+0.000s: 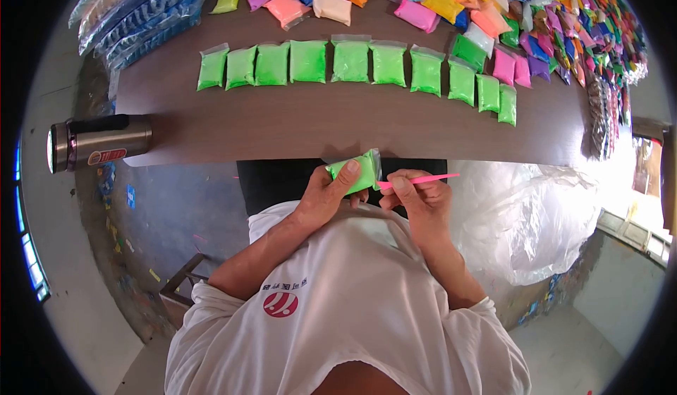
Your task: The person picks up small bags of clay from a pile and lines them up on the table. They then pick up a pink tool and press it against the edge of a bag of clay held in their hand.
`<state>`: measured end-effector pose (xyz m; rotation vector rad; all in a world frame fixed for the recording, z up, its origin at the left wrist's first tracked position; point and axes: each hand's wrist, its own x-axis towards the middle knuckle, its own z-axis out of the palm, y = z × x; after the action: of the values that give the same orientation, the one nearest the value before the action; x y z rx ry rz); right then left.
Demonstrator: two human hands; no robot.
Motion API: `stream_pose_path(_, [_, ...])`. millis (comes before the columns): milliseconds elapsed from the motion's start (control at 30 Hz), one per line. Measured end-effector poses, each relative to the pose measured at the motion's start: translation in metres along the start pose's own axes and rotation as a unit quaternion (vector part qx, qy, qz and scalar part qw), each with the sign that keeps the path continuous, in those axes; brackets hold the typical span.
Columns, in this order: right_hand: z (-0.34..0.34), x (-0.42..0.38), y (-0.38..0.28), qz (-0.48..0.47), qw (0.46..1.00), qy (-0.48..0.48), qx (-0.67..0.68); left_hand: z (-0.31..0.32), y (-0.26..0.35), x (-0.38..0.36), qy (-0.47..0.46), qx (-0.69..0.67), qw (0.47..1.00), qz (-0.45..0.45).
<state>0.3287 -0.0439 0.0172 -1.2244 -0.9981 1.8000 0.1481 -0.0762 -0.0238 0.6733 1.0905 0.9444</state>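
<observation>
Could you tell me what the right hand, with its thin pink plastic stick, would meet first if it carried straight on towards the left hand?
Probably the small green clay packet held in the left hand; the right hand sits just beside it, though depth is uncertain.

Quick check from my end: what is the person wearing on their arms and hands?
Both hands are bare: the left hand and the right hand show no gloves, rings or watch that I can make out. The forearms are uncovered too. Short white sleeves of a T-shirt end near the elbows; the shirt carries a red round logo with small dark lettering above it.
</observation>
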Motion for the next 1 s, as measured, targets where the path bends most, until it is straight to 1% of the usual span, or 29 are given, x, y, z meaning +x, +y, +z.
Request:
stream_pose_path(100, [0.019, 0.013, -0.01, -0.018, 0.997, -0.017, -0.074, -0.008, 0.007, -0.007, 0.036, 0.006, 0.999, 0.024])
stream_pose_path(200, [0.033, 0.033, -0.027, -0.029, 0.983, -0.115, -0.142, -0.014, 0.01, -0.015, 0.074, -0.028, 0.996, 0.038])
stream_pose_path(233, [0.035, 0.039, -0.029, -0.012, 0.978, -0.124, -0.17, -0.016, 0.01, -0.018, 0.087, -0.029, 0.995, 0.043])
stream_pose_path(333, [0.04, 0.049, -0.036, -0.033, 0.982, -0.101, -0.157, -0.023, 0.011, -0.022, 0.129, -0.036, 0.989, 0.062])
stream_pose_path(400, [0.033, 0.058, -0.031, -0.059, 0.979, -0.109, -0.164, -0.027, 0.013, -0.024, 0.165, -0.048, 0.982, 0.079])
stream_pose_path(467, [0.033, 0.062, -0.032, -0.081, 0.974, -0.115, -0.179, -0.029, 0.013, -0.024, 0.163, -0.046, 0.982, 0.086])
stream_pose_path(567, [0.036, 0.059, -0.029, -0.069, 0.977, -0.121, -0.159, -0.028, 0.01, -0.021, 0.164, -0.037, 0.982, 0.09])
stream_pose_path(667, [0.034, 0.059, -0.023, -0.061, 0.975, -0.111, -0.185, -0.027, 0.01, -0.019, 0.165, -0.017, 0.981, 0.1])
stream_pose_path(767, [0.029, 0.061, -0.022, -0.132, 0.945, -0.133, -0.269, -0.027, 0.008, -0.018, 0.165, -0.007, 0.981, 0.103])
stream_pose_path(867, [0.037, 0.055, -0.02, -0.109, 0.978, -0.098, -0.149, -0.026, 0.007, -0.017, 0.168, -0.005, 0.98, 0.104])
stream_pose_path(967, [0.027, 0.053, -0.019, -0.079, 0.979, -0.159, -0.096, -0.026, 0.006, -0.016, 0.169, -0.006, 0.98, 0.105])
stream_pose_path(1000, [0.029, 0.05, -0.017, -0.079, 0.977, -0.15, -0.128, -0.025, 0.006, -0.016, 0.172, -0.007, 0.979, 0.106])
